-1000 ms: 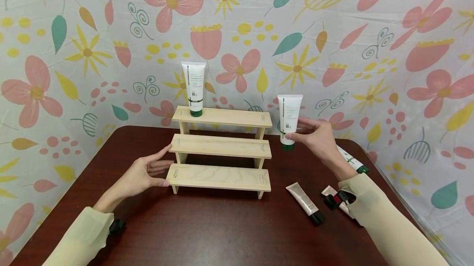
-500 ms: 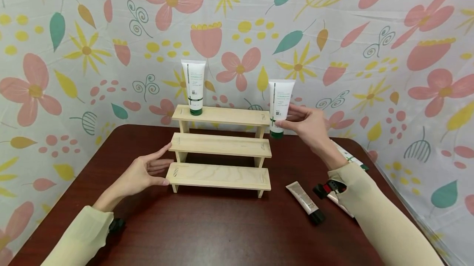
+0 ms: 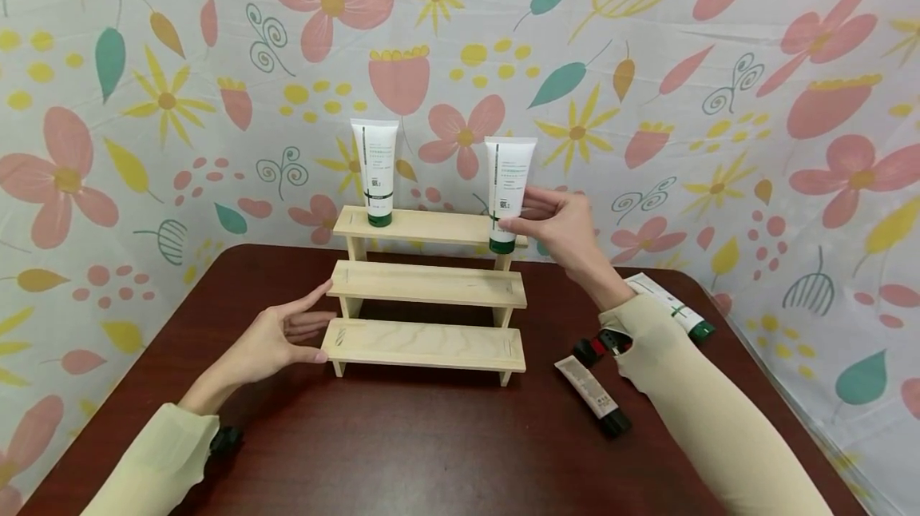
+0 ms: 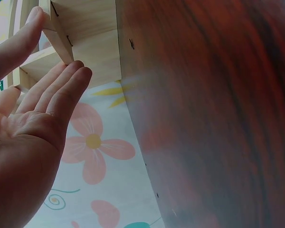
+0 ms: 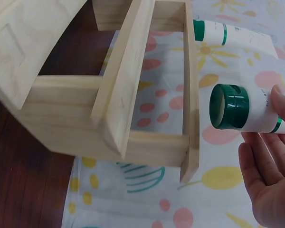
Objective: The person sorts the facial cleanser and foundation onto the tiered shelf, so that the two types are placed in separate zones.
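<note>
My right hand (image 3: 564, 228) pinches a white squeeze tube (image 3: 509, 184) with a green cap, held upright with the cap down. In the head view the tube overlaps the right end of the top step of a three-tier wooden display stand (image 3: 424, 344). From the right wrist, the green cap (image 5: 229, 107) shows a gap from the top board. A matching white tube (image 3: 375, 168) stands cap-down at the left end of that top step. My left hand (image 3: 269, 344) has its fingers extended and fingertips at the stand's left side, by the lower two steps.
On the dark wooden table (image 3: 402, 452), a beige tube (image 3: 592, 394) with a black cap lies right of the stand. Behind my right forearm lies another white tube (image 3: 668, 307) with a green cap. A flower-patterned cloth (image 3: 460, 37) hangs behind the table.
My right hand has carried the white tube leftward and up, from beside the stand to over the top step's right end. My left hand has stayed at the stand's left side.
</note>
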### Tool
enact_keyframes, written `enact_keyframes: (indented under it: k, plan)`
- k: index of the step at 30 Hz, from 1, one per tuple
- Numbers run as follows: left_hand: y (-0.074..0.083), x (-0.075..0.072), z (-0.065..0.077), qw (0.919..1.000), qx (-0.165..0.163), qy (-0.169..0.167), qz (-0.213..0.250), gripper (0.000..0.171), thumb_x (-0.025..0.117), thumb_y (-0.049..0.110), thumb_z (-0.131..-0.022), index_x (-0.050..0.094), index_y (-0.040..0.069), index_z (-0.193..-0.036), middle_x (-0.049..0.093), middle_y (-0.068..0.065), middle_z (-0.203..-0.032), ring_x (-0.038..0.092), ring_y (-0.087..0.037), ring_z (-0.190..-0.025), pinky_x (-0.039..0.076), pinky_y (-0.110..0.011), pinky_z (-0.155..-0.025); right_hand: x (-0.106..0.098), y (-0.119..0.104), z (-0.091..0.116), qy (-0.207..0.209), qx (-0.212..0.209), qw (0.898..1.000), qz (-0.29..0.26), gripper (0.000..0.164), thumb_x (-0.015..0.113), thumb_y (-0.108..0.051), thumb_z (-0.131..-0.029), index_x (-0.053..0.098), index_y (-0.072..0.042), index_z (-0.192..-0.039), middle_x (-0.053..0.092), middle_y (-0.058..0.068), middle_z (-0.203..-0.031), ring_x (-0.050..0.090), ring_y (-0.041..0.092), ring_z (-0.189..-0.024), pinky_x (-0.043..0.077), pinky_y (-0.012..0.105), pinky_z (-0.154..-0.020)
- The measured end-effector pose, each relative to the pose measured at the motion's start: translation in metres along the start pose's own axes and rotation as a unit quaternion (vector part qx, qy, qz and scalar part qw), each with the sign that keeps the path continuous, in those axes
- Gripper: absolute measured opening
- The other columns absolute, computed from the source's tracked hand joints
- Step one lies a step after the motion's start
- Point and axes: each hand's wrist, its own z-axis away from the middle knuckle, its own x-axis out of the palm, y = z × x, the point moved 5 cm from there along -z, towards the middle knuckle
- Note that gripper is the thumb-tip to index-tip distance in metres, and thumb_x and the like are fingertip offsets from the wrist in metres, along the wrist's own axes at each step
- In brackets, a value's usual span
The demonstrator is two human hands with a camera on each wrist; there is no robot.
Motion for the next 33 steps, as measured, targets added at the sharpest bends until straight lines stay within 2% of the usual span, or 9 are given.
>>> enact_keyframes:
  k: [9, 18, 24, 33]
  plan:
    - [0.003, -0.001, -0.001, 0.9999, 0.01, 0.002, -0.003, 0.106, 0.09, 0.001, -0.082, 0.031, 0.018, -0.168, 0.063, -0.028, -0.139, 0.062, -0.04, -0.128, 0.053, -0.051, -0.103, 0.029, -0.006, -0.018, -0.001, -0.004, 0.999, -0.042, 0.062, 0.091, -0.012, -0.084, 0.067, -0.004, -0.141, 0.073, 0.016, -0.126, 0.074, 0.028, -0.111, 0.058, 0.044, -0.1]
    - [0.002, -0.001, -0.001, 1.0, 0.006, 0.0, -0.002, 0.106, 0.091, 0.002, -0.082, 0.031, 0.018, -0.168, 0.062, -0.027, -0.14, 0.062, -0.04, -0.129, 0.053, -0.05, -0.103, 0.052, -0.007, -0.034, 0.009, 0.013, 0.997, -0.07, 0.062, 0.092, -0.009, -0.083, 0.068, -0.004, -0.14, 0.074, 0.016, -0.126, 0.074, 0.028, -0.112, 0.058, 0.04, -0.1]
    - [0.001, 0.0, -0.001, 1.0, 0.008, 0.001, 0.0, 0.106, 0.091, 0.002, -0.082, 0.031, 0.02, -0.168, 0.063, -0.027, -0.139, 0.062, -0.039, -0.129, 0.053, -0.049, -0.103, 0.068, -0.005, -0.044, 0.0, 0.005, 0.997, -0.076, 0.056, 0.091, -0.011, -0.085, 0.072, -0.009, -0.137, 0.076, 0.01, -0.122, 0.074, 0.022, -0.11, 0.058, 0.04, -0.099]
    - [-0.002, -0.001, -0.001, 1.0, 0.006, 0.0, 0.005, 0.107, 0.091, 0.001, -0.081, 0.031, 0.02, -0.168, 0.063, -0.026, -0.14, 0.062, -0.038, -0.129, 0.053, -0.049, -0.103, 0.083, 0.0, -0.052, 0.013, 0.022, 0.997, -0.073, 0.059, 0.093, -0.009, -0.083, 0.071, -0.004, -0.137, 0.075, 0.011, -0.125, 0.074, 0.024, -0.109, 0.056, 0.037, -0.101]
